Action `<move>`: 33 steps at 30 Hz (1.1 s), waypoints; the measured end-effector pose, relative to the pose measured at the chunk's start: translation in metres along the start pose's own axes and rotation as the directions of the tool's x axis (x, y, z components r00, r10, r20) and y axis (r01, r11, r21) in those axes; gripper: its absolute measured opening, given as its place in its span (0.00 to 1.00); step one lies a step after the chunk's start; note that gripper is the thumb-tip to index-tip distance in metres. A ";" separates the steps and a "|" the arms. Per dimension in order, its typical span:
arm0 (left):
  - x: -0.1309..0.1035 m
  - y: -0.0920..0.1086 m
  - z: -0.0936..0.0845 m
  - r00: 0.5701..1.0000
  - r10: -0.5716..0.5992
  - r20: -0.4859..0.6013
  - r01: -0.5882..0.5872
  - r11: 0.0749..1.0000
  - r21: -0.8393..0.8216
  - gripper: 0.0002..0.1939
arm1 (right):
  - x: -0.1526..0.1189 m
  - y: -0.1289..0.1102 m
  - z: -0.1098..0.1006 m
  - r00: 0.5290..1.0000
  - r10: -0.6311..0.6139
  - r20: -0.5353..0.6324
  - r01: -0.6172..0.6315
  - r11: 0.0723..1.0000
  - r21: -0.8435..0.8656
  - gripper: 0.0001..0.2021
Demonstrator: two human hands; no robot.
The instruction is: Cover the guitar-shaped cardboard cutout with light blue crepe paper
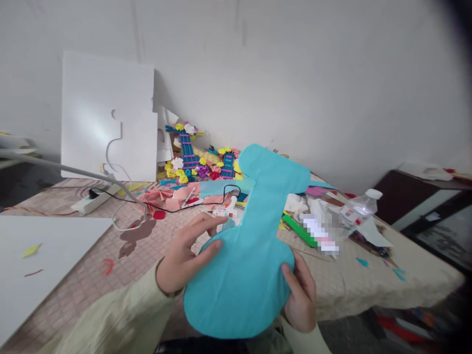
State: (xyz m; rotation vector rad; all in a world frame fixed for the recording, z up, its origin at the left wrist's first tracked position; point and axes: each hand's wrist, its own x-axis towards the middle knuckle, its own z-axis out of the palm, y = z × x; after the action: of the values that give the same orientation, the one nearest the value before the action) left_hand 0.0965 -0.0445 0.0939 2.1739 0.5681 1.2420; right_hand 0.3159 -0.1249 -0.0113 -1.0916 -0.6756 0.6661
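A large turquoise cutout [239, 275], covered in what looks like crepe paper, is held up over the table's front edge. It has a wide rounded base, a straight neck and a broad slanted head. My left hand [184, 255] grips the upper left of the base, thumb on the front face and fingers at the edge. By those fingertips shows a small light-blue bit [227, 222]. At the right edge of the base, my right hand [302, 295] pinches it, thumb in front and fingers behind. Beyond the neck a white glue gun [231, 208] is partly hidden.
Paper-flower decorations [190, 157] stand against the wall beside white boards [106, 113]. A power strip [96, 194] with cables lies at left. Right of the cutout are a green tool [298, 230], a plastic bottle [361, 209] and paper scraps. A white board [55, 265] covers the near left.
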 end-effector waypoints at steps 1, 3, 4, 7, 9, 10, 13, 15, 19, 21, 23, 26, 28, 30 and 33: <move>0.002 0.000 0.002 1.000 0.019 0.009 -0.019 1.000 -0.013 0.18 | 0.002 0.000 -0.002 1.000 -0.016 -0.012 0.016 1.000 0.010 0.21; 0.006 0.000 0.004 0.998 0.045 0.033 -0.043 0.998 -0.044 0.18 | 0.008 0.000 -0.006 0.999 -0.035 -0.016 0.036 0.999 0.017 0.21; 0.008 0.000 0.005 0.998 0.057 0.038 -0.055 0.997 -0.050 0.18 | 0.012 -0.001 -0.007 0.999 -0.047 -0.016 0.047 0.999 0.012 0.20; 0.013 -0.003 0.009 0.993 0.108 0.043 -0.108 0.994 0.010 0.18 | 0.022 -0.003 -0.011 0.996 -0.088 -0.002 0.088 0.996 -0.033 0.19; 0.015 -0.007 0.009 0.983 0.176 0.057 -0.182 0.977 0.115 0.20 | 0.029 -0.005 -0.013 0.993 -0.118 0.007 0.118 0.991 -0.065 0.19; 0.017 -0.009 0.009 0.972 0.223 0.072 -0.233 0.955 0.184 0.21 | 0.031 -0.005 -0.013 0.992 -0.127 0.006 0.127 0.989 -0.081 0.19; 0.024 -0.015 0.008 0.914 0.382 0.138 -0.406 0.843 0.354 0.24 | 0.038 -0.006 -0.016 0.989 -0.143 -0.024 0.140 0.983 -0.119 0.21; 0.030 -0.017 0.006 0.871 0.456 0.185 -0.491 0.778 0.393 0.23 | 0.044 -0.006 -0.017 0.989 -0.142 -0.033 0.137 0.983 -0.122 0.22; 0.040 -0.013 0.002 0.881 0.437 0.181 -0.473 0.812 0.341 0.20 | 0.057 -0.004 -0.015 0.988 -0.153 0.011 0.153 0.985 -0.085 0.19; 0.041 -0.010 0.001 0.921 0.364 0.139 -0.388 0.892 0.234 0.17 | 0.063 -0.003 -0.011 0.982 -0.184 0.035 0.186 0.981 -0.057 0.17; 0.042 -0.007 0.001 0.950 0.301 0.081 -0.310 0.940 0.143 0.16 | 0.067 -0.003 -0.004 0.973 -0.228 0.030 0.228 0.973 -0.024 0.15; 0.042 -0.005 0.001 0.961 0.278 0.006 -0.277 0.953 0.123 0.17 | 0.075 -0.007 0.009 0.957 -0.290 0.030 0.290 0.957 0.008 0.14; 0.043 -0.005 -0.002 0.952 0.307 -0.009 -0.303 0.943 0.140 0.17 | 0.082 -0.012 0.020 0.949 -0.302 0.095 0.305 0.952 -0.018 0.14; 0.043 -0.005 -0.008 0.946 0.324 -0.009 -0.319 0.935 0.153 0.17 | 0.091 -0.016 0.034 0.945 -0.261 0.198 0.282 0.956 -0.086 0.14; 0.041 -0.005 -0.017 0.956 0.290 0.052 -0.294 0.951 0.098 0.18 | 0.105 -0.018 0.061 0.943 -0.181 0.280 0.236 0.955 -0.179 0.13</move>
State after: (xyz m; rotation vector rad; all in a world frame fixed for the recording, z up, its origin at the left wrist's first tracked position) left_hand 0.1003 -0.0111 0.1233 2.4310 0.3086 1.3449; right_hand 0.3369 -0.0161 0.0407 -1.1156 -1.0959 0.5670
